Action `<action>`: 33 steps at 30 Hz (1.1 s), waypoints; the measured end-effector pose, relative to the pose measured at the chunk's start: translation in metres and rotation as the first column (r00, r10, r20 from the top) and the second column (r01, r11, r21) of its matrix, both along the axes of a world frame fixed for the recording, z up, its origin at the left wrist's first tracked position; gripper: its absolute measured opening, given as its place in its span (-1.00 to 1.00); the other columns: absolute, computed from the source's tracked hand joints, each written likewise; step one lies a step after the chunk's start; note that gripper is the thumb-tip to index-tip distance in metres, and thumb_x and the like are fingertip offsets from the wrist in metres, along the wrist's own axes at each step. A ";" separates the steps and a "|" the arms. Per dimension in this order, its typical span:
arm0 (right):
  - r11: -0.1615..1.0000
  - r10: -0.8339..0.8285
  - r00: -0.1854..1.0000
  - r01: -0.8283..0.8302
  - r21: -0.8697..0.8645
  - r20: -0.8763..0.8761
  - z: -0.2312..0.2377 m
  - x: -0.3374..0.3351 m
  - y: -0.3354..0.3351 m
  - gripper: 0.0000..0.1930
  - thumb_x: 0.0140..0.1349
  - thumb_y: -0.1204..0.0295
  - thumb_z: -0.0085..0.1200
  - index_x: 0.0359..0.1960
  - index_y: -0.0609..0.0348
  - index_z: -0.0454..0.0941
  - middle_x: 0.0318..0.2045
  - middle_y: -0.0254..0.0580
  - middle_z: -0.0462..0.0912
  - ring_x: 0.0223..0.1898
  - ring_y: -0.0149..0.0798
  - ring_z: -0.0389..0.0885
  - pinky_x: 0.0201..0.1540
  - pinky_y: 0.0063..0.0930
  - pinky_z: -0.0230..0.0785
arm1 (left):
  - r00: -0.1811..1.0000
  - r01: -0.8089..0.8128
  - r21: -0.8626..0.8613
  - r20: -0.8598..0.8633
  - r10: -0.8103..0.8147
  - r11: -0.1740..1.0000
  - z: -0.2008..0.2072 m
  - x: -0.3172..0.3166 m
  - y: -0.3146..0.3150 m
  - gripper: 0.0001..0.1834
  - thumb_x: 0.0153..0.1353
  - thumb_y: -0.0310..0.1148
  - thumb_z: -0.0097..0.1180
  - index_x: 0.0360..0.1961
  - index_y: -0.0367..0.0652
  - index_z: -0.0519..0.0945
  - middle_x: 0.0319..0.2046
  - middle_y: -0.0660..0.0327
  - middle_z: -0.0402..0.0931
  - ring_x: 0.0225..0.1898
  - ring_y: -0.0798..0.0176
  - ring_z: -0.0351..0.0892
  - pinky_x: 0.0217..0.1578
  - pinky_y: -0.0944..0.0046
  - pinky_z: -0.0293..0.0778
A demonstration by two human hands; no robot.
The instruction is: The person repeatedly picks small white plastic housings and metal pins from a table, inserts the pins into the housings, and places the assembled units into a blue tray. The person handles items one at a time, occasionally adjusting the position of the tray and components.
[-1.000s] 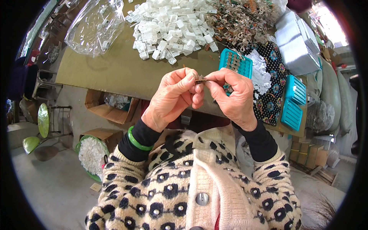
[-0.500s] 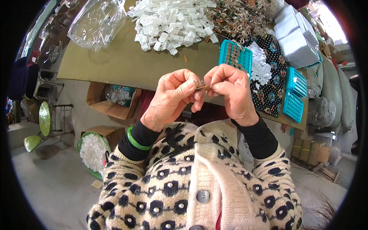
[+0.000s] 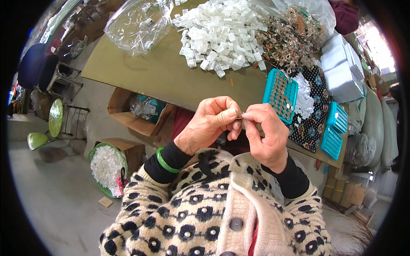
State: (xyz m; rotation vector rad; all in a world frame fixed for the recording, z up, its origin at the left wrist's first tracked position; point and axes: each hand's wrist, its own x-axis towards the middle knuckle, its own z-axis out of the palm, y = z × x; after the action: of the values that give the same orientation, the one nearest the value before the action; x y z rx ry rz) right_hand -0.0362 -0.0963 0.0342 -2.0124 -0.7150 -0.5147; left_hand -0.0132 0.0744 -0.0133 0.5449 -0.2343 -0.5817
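My left hand (image 3: 211, 123) and my right hand (image 3: 268, 134) meet above the near edge of the table, fingertips almost touching. Between them is a small, thin, brownish piece (image 3: 239, 118), mostly covered by the fingers; its exact kind cannot be made out. My left thumb and forefinger pinch it from one side. The right thumb and forefinger close on its other end. To the right of my hands, a teal tray (image 3: 290, 99) holds rows of small round metallic pieces. Beyond my hands lies a heap of white translucent plastic cases (image 3: 222, 36).
Tangled clear and orange small parts (image 3: 294, 38) lie at the back right. Small white pieces (image 3: 302, 96) rest on a dark patterned cloth (image 3: 318, 87). Teal trays (image 3: 331, 143) and white stacks (image 3: 341, 70) stand farther right. A cardboard box (image 3: 121, 109) sits below the table's left side.
My view has swung, so the table's things appear farther right and lower. Both hands have drawn closer together, and less of the thin piece shows between the fingertips.
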 end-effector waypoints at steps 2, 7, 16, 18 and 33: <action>0.973 0.089 0.947 -0.017 0.230 -0.309 -0.001 -0.004 0.000 -0.88 0.21 0.71 0.12 -0.24 0.28 0.52 -0.35 -0.14 0.56 -0.38 -0.27 0.59 -0.35 -0.47 0.47 | 0.999 0.035 -0.022 -0.023 -0.035 0.999 -0.001 0.001 0.002 -0.81 0.34 -0.33 0.18 -0.28 -0.24 0.52 -0.46 0.18 0.57 -0.48 0.29 0.60 -0.46 0.34 0.54; 0.949 0.152 0.891 -0.010 0.315 -0.428 -0.011 0.001 -0.002 -0.93 0.33 0.66 0.05 -0.19 0.28 0.48 -0.27 -0.30 0.50 -0.46 -0.55 0.43 -0.42 -0.69 0.32 | 0.974 -0.194 0.407 0.191 0.125 0.892 -0.002 0.017 0.026 -0.85 0.28 -0.40 0.23 -0.28 -0.26 0.54 -0.44 0.22 0.56 -0.47 0.32 0.59 -0.43 0.34 0.53; 0.895 0.226 0.772 0.076 0.439 -0.594 -0.019 0.009 -0.009 -0.94 0.37 0.62 0.02 -0.17 0.30 0.47 -0.26 -0.27 0.51 -0.47 -0.53 0.43 -0.40 -0.66 0.33 | 0.561 -0.778 0.486 0.823 -0.092 -0.398 -0.033 0.108 0.064 -0.71 0.15 -0.21 0.27 -0.28 -0.24 0.59 -0.26 0.04 0.49 -0.13 -0.05 0.48 -0.14 0.04 0.41; 0.900 0.223 0.747 0.090 0.427 -0.626 -0.019 0.012 -0.010 -0.93 0.38 0.60 0.02 -0.15 0.29 0.46 -0.26 -0.28 0.51 -0.45 -0.53 0.44 -0.37 -0.66 0.34 | 0.516 -0.814 0.467 0.854 -0.062 -0.345 -0.038 0.108 0.058 -0.74 0.13 -0.25 0.26 -0.33 -0.23 0.56 -0.29 0.06 0.48 -0.16 -0.03 0.48 -0.15 0.04 0.42; 0.791 0.274 0.759 0.172 0.587 -0.591 -0.016 0.039 -0.009 -0.89 0.36 0.55 0.09 -0.15 0.29 0.47 -0.36 -0.29 0.56 -0.45 -0.51 0.48 -0.35 -0.64 0.36 | 0.904 -0.423 0.436 0.140 0.405 0.794 0.003 0.044 -0.016 -0.73 0.16 -0.60 0.29 -0.11 -0.23 0.58 -0.32 0.26 0.61 -0.41 0.48 0.49 -0.41 0.48 0.41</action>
State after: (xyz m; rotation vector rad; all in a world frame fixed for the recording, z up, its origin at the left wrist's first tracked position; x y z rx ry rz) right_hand 0.0024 -0.1057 0.0186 -1.3790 -0.1173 0.0396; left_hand 0.0313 0.0581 -0.0103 1.0389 -0.0035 -0.1865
